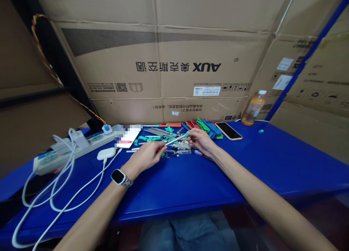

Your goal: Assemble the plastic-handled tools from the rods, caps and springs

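My left hand [145,157], with a watch on its wrist, is closed around the red end of what looks like a screwdriver [176,139]. Its metal shaft slants up to the right, toward my right hand [201,142]. A small teal cap [187,134] sits at the shaft's far end, pinched in the fingers of my right hand. Beneath and behind both hands lies a pile of metal rods [160,132], teal plastic pieces [148,138] and clear plastic handles [183,146]. A blue-and-red handled tool [198,153] lies below my right hand.
Red, green and blue clamp-like tools [203,125] lie behind the pile, with a phone [229,130] and a drink bottle [253,109] to the right. Left are a power strip [92,144], white cables [73,203] and a white case [106,153]. Cardboard [177,55] walls the back.
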Motion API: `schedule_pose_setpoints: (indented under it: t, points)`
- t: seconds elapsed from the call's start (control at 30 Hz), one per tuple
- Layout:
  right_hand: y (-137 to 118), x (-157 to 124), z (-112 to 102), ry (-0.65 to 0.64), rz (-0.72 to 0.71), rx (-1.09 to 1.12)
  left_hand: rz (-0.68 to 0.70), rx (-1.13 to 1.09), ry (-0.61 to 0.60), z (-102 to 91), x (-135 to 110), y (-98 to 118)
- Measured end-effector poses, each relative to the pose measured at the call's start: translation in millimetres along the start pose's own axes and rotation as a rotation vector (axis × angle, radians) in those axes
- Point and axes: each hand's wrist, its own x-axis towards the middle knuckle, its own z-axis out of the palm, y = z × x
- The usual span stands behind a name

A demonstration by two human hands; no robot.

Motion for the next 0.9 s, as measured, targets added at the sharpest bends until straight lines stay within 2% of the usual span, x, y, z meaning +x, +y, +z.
schedule_pose_setpoints:
  t: [0.2,0.43,0.5,0.63,0.73,0.9]
  points:
    - [-2,-1,-1,-0.017,-0.012,-0.05,-0.035,0.032,-0.009,0.4,0,-1]
    - [-2,0,-7,-0.027,-0.052,-0.354,-0.015,0.038,-0.026,-0.3,0,-4]
    - [-2,2,-7,0.003,-0.128,-0.498,0.01,0.035,-0.015,-0.5,0,-3]
    - [3,3,-2,0.162,-0.368,-0.751,0.06,0.004,-0.004,-0.7,1,3]
    - [13,3,5,0.255,-0.422,-0.676,0.068,-0.016,0.01,0.4,2,7]
    - [26,7,12,0.323,-0.376,-0.473,0.063,-0.045,0.029,4.5,3,9]
